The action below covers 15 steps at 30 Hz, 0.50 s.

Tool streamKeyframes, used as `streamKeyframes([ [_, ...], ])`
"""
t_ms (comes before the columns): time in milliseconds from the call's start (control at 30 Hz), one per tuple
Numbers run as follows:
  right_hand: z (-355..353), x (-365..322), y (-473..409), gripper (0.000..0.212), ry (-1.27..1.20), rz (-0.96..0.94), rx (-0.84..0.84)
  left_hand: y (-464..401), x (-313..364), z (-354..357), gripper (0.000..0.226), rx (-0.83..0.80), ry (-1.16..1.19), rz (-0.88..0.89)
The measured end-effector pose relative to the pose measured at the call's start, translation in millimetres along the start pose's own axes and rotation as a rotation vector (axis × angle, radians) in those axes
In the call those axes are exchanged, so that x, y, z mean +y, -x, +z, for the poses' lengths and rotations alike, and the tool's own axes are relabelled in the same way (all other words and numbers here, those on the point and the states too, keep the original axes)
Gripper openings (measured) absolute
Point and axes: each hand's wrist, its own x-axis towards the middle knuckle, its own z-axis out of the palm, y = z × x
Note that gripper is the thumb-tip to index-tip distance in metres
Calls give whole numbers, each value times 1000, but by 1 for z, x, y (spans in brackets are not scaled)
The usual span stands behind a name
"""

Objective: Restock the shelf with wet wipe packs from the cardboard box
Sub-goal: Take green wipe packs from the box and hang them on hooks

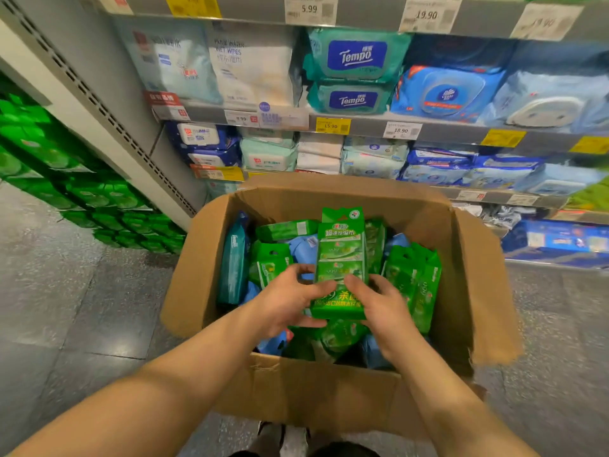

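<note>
- While both arms reach down into the open cardboard box, I see the two hands meeting on one tall green wet wipe pack, which stands upright above the other stock inside.
- My left hand grips the pack's lower left edge: the thumb lies across the front face, the fingers curl round behind.
- My right hand holds the lower right side, its thumb pressed on the front near the left thumb, the other fingers wrapped round the pack's edge.
- Around the held pack, the box holds more green packs, some upright at the right, one lying flat at the back, along with blue packs and a teal Tempo pack standing against the left wall.
- Beyond the box, the shelf carries rows of white, teal and blue wipe packs with price tags along its rails.
- Left of the shelving, green packages are stacked on the grey tiled floor.
</note>
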Motion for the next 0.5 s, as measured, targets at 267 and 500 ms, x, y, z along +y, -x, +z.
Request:
streamKeyframes([
  [267, 19, -71, 52, 35, -57, -164, -76, 57, 52, 0, 39, -190, -72, 148],
  [500, 26, -128, 90, 35, 10, -347, -34, 99, 109, 11, 45, -193, -165, 394],
])
